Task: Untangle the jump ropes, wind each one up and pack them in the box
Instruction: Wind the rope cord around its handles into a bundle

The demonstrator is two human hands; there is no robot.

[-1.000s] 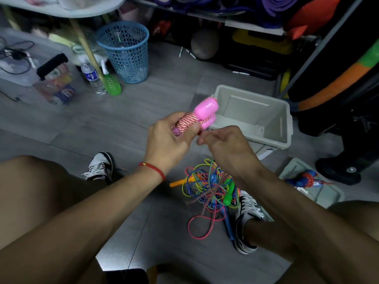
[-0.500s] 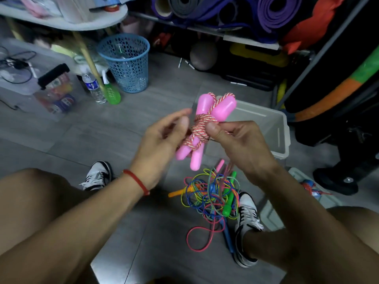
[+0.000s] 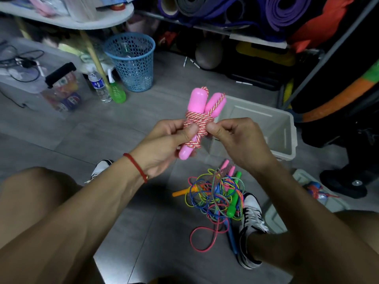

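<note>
Winding step nearing completion, judging by the tight coils around the handles. Gripping, at centre left, the pink jump rope [image 3: 198,124] in the left hand [image 3: 164,144], thumb pressing on the red-and-white cord, fingers curling behind the two pink handles. Pinching, just to the right, the same cord wraps with the right hand [image 3: 235,138], thumb and forefinger closing on the coil at the middle of the bundle, apparently tucking or snugging the last turn; whether the loose end is already secured cannot be told. Holding the bundle upright, above the floor and in front of the near left corner of the box [image 3: 287,138], not touching it.

Lying below and slightly right, near the right shoe [image 3: 251,214], the tangle of ropes [image 3: 217,197], many colours knotting together, green and orange handles protruding, not yet sorted. Showing further right, on a lid [image 3: 276,220] on the floor, one wound blue-and-red rope [image 3: 314,188], partly hidden by the right forearm.

Calling next, by judgement, for locking the final wrap so the coil is not springing loose, then carrying the bundle far and right over the box rim and releasing it inside. Requiring afterwards a return to the tangle for freeing another rope.
</note>
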